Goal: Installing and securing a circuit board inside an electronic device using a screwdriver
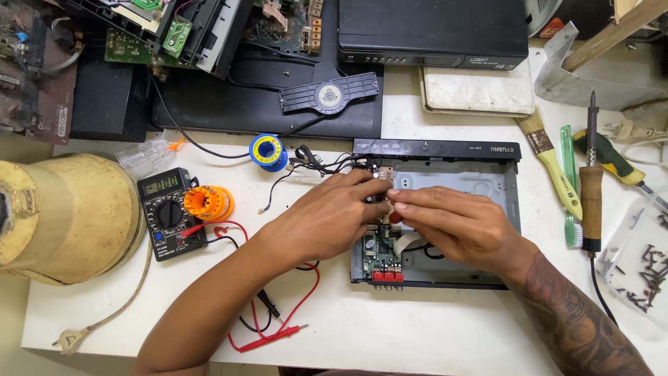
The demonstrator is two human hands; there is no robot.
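Chassis (487, 182) lay open on counter (431, 327), cover off. Left hand (332, 209) and right hand (452, 224) met over small part (384, 178) near rear-left corner, fingertips pinched on it. Green board (379, 252) seated. Reassembly judged outstanding.

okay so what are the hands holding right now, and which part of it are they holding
Both the left hand and the right hand pinch something small together over the open player chassis, near its circuit board. The fingers hide it, so thing and grip point cannot be told.

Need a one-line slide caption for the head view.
Both hands, left hand and right hand, work inside an opened black player chassis beside a multimeter.
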